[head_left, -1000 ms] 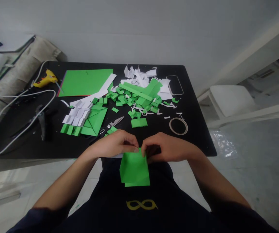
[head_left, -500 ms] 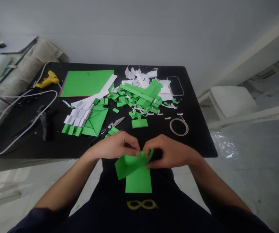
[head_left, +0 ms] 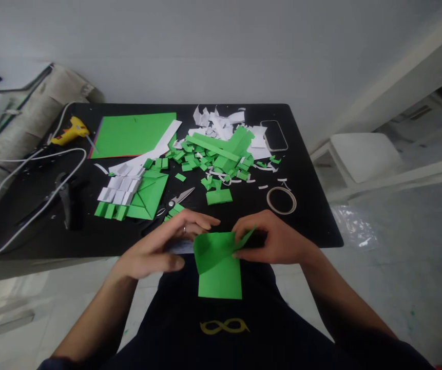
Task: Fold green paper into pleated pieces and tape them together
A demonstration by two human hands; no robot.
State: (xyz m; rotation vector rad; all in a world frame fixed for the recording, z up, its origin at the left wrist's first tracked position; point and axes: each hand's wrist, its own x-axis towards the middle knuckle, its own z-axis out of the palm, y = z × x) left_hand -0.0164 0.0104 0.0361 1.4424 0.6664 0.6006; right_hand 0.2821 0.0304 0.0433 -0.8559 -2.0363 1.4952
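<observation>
Right hand (head_left: pixel 272 241) pinches the folded green paper sheet (head_left: pixel 218 264) at its top edge; left hand (head_left: pixel 162 246) flat, fingers spread, just beside it.

Materials as I saw them: the sheet (head_left: pixel 221 275) was matt green paper, creased. The scraps (head_left: pixel 215 154) were the same matt paper, green and white. The table (head_left: pixel 313 221) was smooth matt black. The scissors (head_left: pixel 183 195) had bright metal blades, the glue gun (head_left: pixel 69 129) yellow plastic, and the phone (head_left: pixel 273 135) a glossy face.

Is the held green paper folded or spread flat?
Partly folded: the green paper has its upper flap bent over, pinched by the right hand.
</observation>
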